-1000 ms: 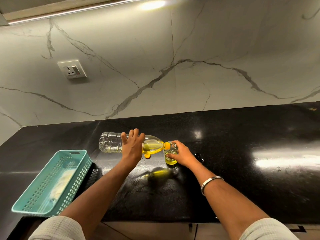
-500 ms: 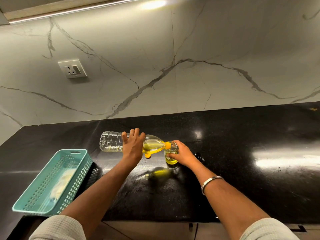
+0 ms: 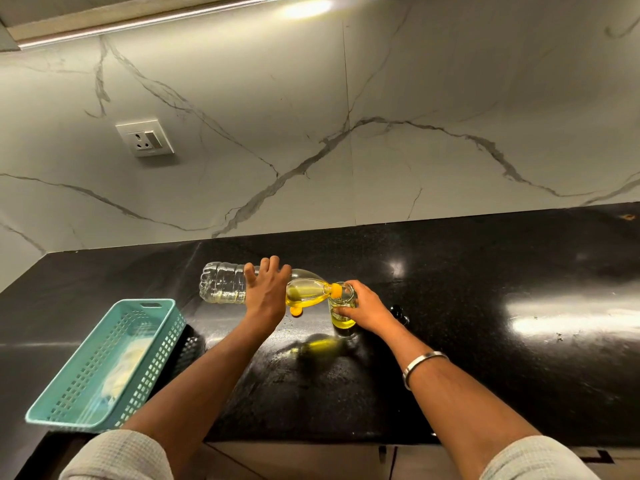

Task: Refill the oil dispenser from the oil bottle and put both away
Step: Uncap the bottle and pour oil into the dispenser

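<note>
A clear plastic oil bottle point(image 3: 225, 283) lies tipped on its side above the black counter point(image 3: 467, 271), its orange neck resting over the mouth of a small glass oil dispenser point(image 3: 341, 318). Yellow oil pools in the bottle's shoulder, and a little oil sits in the dispenser's bottom. My left hand point(image 3: 266, 294) wraps around the bottle's middle from the near side. My right hand point(image 3: 365, 308) grips the dispenser, which stands upright on the counter. An orange cap dangles under the bottle's neck.
A teal perforated plastic basket point(image 3: 62, 407) with something pale inside lies at the counter's front left edge. A small dark object point(image 3: 398, 311) lies just behind my right hand. A marble backsplash with a wall socket point(image 3: 145, 138) rises behind the counter.
Almost nothing differs: both hands hold the same pose, the bottle stays tipped over the dispenser.
</note>
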Motion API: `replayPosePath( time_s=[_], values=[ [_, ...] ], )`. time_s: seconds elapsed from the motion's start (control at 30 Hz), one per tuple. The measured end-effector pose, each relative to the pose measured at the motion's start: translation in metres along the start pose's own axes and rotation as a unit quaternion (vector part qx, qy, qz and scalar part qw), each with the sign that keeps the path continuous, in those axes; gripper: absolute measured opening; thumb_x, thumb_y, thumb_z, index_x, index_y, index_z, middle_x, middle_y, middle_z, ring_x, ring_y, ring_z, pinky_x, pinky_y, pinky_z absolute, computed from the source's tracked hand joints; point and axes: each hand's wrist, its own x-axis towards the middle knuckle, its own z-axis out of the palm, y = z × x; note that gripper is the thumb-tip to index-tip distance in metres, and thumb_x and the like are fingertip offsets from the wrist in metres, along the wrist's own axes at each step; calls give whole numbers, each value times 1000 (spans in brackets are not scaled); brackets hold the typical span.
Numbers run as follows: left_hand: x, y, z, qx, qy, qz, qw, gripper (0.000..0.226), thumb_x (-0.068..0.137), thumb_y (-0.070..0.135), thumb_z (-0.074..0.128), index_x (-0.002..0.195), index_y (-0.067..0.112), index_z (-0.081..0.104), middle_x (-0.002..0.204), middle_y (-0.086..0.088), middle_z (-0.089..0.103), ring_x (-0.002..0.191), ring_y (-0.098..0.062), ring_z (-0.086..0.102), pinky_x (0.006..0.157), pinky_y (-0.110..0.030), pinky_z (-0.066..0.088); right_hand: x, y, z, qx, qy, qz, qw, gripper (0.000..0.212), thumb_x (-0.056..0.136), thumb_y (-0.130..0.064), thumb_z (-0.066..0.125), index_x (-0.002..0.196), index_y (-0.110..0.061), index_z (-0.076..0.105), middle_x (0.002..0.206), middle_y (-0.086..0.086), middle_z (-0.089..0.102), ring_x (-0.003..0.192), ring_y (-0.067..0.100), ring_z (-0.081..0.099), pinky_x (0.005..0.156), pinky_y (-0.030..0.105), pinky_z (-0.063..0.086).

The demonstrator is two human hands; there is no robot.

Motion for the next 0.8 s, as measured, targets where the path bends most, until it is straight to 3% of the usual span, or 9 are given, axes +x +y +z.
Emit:
replayPosePath(
  time_s=[0.8],
  values=[
    [0,1,1,-7,6,1,1000,57,77,6,66,126,28,48,130,-1,39,126,-21,36,101,-41,24,1,1,1,0,-2,0,1000,56,76,-22,79,124,-21,51,125,4,58,112,19,57,96,33,47]
  ],
)
